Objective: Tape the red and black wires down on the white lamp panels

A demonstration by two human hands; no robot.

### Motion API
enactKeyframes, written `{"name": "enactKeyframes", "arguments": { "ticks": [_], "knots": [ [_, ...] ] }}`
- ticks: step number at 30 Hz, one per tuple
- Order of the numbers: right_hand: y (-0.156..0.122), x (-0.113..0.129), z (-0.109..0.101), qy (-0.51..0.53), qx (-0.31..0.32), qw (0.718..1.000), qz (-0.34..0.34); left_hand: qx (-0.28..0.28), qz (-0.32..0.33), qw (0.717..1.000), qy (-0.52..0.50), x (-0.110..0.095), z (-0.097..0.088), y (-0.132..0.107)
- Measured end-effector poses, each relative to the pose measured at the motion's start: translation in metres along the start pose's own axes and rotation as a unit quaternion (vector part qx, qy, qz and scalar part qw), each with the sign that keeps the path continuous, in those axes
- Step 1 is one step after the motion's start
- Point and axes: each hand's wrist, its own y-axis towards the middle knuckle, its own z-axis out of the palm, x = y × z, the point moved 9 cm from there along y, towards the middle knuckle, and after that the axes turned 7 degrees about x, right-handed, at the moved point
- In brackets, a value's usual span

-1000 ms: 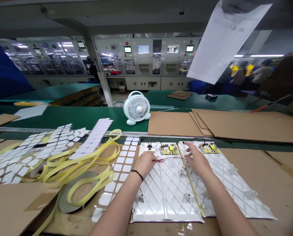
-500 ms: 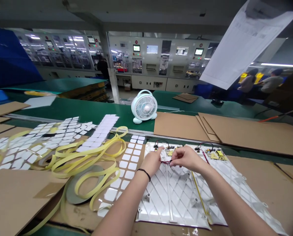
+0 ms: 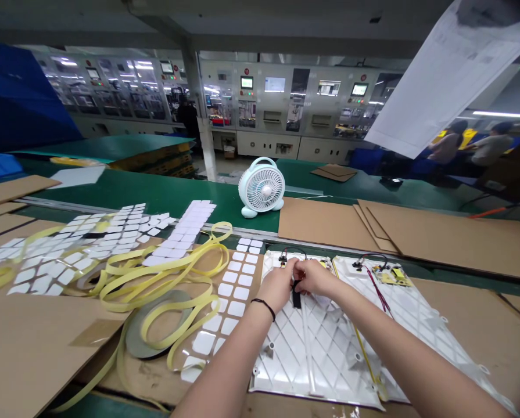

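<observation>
Two white ribbed plastic panels (image 3: 281,348) lie side by side in front of me. Over the upper part of the left panel, my left hand (image 3: 280,287) and my right hand (image 3: 315,278) meet, fingertips pinched together. A short black strip (image 3: 296,295), which looks like tape, hangs down from between their fingers. The fingers hide its upper end and most of the wires there. On the right panel sits a small circuit board (image 3: 393,275) with yellow parts, and dark red wires (image 3: 378,290) trail from it.
Left of the panels lie sheets of white stickers (image 3: 229,290), loose yellow tape (image 3: 155,290) and a grey roll (image 3: 140,331). A light-blue fan (image 3: 264,188) stands behind on the green bench (image 3: 176,197). Cardboard sheets (image 3: 451,238) lie at the right; a paper sheet (image 3: 443,87) hangs above.
My hands have come together, and the black strip now shows below the fingers. Dark red wire was stretched between them before. The view has shifted slightly.
</observation>
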Motion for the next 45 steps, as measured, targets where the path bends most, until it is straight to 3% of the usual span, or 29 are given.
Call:
{"name": "enactKeyframes", "arguments": {
  "ticks": [17,31,35,40,45],
  "knots": [
    [-0.01,0.011,-0.002,-0.149,-0.085,0.985,-0.015,0.003,0.005,1.0,-0.015,0.001,0.0,-0.001],
    [-0.015,0.015,0.009,-0.16,-0.096,0.982,-0.043,0.016,-0.023,0.999,0.032,-0.004,-0.005,-0.006],
    [-0.017,0.014,0.005,-0.156,-0.117,0.98,-0.041,0.042,-0.04,0.993,0.105,-0.015,-0.006,-0.015],
    [-0.021,0.02,0.005,-0.152,-0.13,0.978,-0.056,0.088,-0.009,0.983,0.162,-0.037,-0.001,-0.027],
    [-0.019,0.016,0.007,-0.139,-0.13,0.98,-0.06,0.092,-0.019,0.978,0.184,-0.04,0.003,-0.028]
  ]
}}
